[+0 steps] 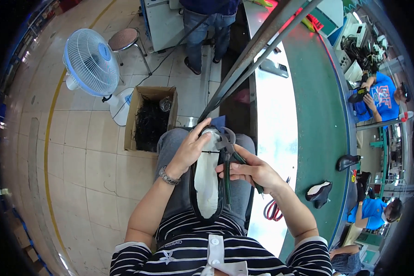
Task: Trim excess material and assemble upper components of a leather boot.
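Note:
Across my lap lies a black shoe (208,186), sole side up, with its pale inner bottom showing and black material around the rim. My left hand (188,149) grips its far end from the left, thumb and fingers at the edge. My right hand (255,172) holds a pair of pincers (226,146) by their dark green handles. Their curved metal jaws sit at the shoe's far right edge. Whether they pinch any material is too small to tell. A dark band crosses the pale bottom near the jaws.
To my right runs a pale worktop (278,124) with red-handled scissors (272,210) and a phone (273,68). Beyond it, a green conveyor (315,115) carries shoes (318,193). A metal post (257,46) slants ahead. Leftward stand a cardboard box (129,124) and a fan (92,62). Other people work nearby.

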A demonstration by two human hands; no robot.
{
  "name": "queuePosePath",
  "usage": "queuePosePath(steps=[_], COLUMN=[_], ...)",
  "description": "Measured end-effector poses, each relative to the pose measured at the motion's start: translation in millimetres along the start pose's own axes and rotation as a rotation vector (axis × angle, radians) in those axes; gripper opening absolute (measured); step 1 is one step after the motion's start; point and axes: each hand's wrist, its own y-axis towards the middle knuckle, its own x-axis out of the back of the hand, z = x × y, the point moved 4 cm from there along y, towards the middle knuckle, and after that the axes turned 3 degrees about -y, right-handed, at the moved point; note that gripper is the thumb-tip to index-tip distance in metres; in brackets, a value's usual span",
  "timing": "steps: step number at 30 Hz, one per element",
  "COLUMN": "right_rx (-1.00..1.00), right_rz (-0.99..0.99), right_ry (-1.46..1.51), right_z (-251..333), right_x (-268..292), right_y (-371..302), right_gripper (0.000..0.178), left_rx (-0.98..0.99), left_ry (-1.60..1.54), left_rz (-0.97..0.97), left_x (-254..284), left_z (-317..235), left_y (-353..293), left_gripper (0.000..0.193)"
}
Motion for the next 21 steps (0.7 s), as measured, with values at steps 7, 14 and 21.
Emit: queuePosePath(steps=[7, 14, 21], right_rx=[-0.125, 0.144, 0.063], right_rz=[-0.017, -0.065, -0.034], right_ry=[-0.064, -0.407, -0.594], right_z=[11, -11, 6], right_x=[-3, -4, 3], right_y=[11, 13, 6], right_gripper=[0.064, 0.060, 0.061], left_rx=[0.008, -0.125, 0.047], left_ry=[0.032, 0.082, -0.234], left_rz=[-0.099, -0.172, -0.154], left_x=[-1, -1, 3], left_z=[-4, -3, -9], left_y=[4, 4, 3], left_gripper=[0.035, 0.032, 0.034])
